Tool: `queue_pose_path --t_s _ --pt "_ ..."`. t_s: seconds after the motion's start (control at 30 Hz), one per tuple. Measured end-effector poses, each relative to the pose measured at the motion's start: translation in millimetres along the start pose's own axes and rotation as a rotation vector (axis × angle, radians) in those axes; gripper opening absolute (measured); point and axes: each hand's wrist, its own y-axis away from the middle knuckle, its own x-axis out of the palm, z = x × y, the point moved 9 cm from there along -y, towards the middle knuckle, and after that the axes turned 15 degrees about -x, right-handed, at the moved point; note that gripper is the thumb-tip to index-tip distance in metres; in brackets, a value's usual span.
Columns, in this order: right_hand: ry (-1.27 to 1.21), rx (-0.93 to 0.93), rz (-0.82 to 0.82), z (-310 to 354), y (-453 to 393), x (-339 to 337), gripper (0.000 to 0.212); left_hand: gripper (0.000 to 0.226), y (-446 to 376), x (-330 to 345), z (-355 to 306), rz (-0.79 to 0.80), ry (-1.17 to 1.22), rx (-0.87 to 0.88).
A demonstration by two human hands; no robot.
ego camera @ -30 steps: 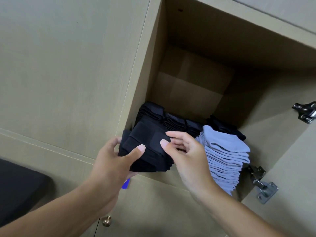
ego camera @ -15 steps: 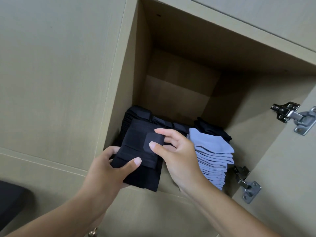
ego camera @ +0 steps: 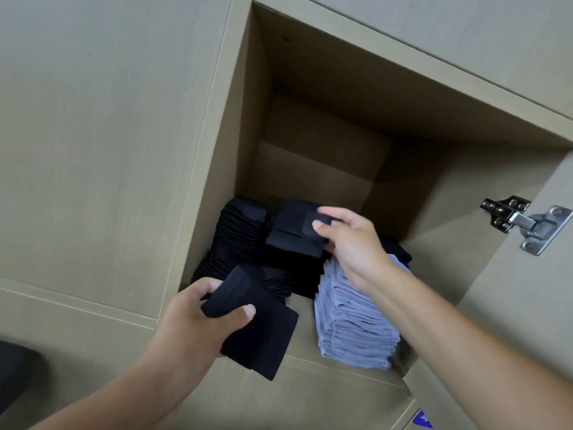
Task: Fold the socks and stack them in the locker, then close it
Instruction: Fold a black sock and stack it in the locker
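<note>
Head view: a moment ago both my hands shared one bundle of black socks at the locker's [ego camera: 248, 125] front edge — now that bundle has split. My right hand [ego camera: 350, 246] has carried one folded black sock [ego camera: 294, 231] deeper in, thumb and fingers pinched on its right edge, setting it atop the middle black pile [ego camera: 279, 268], beside the rear black stack [ego camera: 242, 225]. My left hand [ego camera: 198, 321] stays at the front lip, fingers clamped round the other folded black sock [ego camera: 263, 330], which hangs partly out over the edge. The grey sock stack [ego camera: 353, 324] stands at the right front, under my right forearm. So one sock is nearly placed and one waits; the door, its hinge [ego camera: 524, 221] swung wide, is not yet closed.
</note>
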Motion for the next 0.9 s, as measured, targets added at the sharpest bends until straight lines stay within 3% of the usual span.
queue_pose_path --t_s 0.43,0.77,0.9 --pt "0.249 0.125 -0.077 -13 -99 -15 0.018 0.014 -5 -12 -1 -0.043 -0.009 0.001" --pt "0.26 0.3 0.085 -49 -98 14 0.017 0.013 -4 -13 -2 -0.036 -0.076 0.033" --pt "0.364 0.299 0.185 -49 -95 25 0.031 0.013 -5 -14 -2 -0.042 -0.072 0.029"
